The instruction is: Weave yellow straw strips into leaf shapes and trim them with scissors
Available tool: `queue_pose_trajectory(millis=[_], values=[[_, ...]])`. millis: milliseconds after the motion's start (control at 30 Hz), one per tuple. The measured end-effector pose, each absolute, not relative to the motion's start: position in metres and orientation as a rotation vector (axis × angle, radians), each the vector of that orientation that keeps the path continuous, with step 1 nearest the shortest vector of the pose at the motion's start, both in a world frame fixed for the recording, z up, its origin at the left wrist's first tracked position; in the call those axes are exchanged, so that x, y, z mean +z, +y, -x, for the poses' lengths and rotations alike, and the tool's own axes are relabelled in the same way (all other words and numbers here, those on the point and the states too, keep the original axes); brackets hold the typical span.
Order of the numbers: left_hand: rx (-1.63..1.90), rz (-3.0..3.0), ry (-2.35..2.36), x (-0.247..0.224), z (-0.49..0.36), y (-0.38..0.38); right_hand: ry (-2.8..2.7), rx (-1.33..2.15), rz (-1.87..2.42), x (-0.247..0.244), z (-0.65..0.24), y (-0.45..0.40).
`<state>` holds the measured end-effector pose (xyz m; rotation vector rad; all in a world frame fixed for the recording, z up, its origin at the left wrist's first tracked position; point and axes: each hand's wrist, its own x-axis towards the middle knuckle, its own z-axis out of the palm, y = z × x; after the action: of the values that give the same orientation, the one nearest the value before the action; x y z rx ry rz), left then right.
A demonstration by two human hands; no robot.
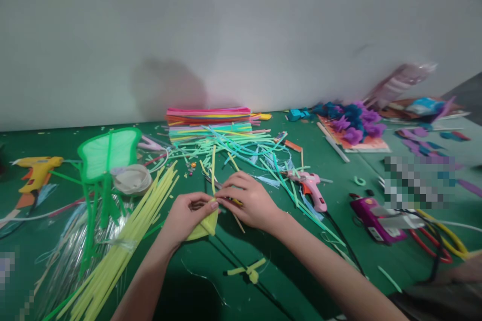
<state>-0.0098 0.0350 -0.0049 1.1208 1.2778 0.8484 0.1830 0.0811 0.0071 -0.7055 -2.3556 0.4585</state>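
Observation:
My left hand [190, 216] is closed, with its thumb and fingertips pinching the edge of a yellow-green, leaf-like piece [203, 228] made with pipe cleaner. From the pinch a yellow pipe cleaner [213, 168] stands up. My right hand [248, 201] meets the left at the same spot, fingers bent and closed at the pipe cleaner's base. Something with yellow and metal parts shows under its fingers, too covered to name. A thin dark stem runs from the leaf-like piece toward me, past a small yellow knotted pipe cleaner [251, 273].
A bundle of yellow pipe cleaners [130, 233] lies left, beside a green wing-shaped piece [109, 155] and a yellow glue gun [37, 173]. Colored pipe cleaners [209, 123] pile up behind. Rightward are a pink glue gun [311, 188], a magenta device [376, 220] and purple flowers [354, 123].

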Motion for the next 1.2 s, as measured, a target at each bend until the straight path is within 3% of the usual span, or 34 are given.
queue_pose_trajectory(millis=[233, 400, 1000, 1200], values=[[0.827, -1.169, 1.325, -0.007, 0.007, 0.034, -2.584, 0.228, 0.68, 0.019, -0.188, 0.086], [0.815, -1.189, 1.318, -0.009, 0.006, 0.032, -2.646, 0.27, 0.67, 0.027, -0.189, 0.088], [0.762, -1.251, 1.258, -0.001, 0.004, 0.031, -2.175, 1.302, 0.883, 0.016, -0.193, 0.084], [0.8, -1.103, 1.262, -0.004, 0.004, 0.032, -1.909, 1.418, 0.959, 0.011, -0.199, 0.084]])
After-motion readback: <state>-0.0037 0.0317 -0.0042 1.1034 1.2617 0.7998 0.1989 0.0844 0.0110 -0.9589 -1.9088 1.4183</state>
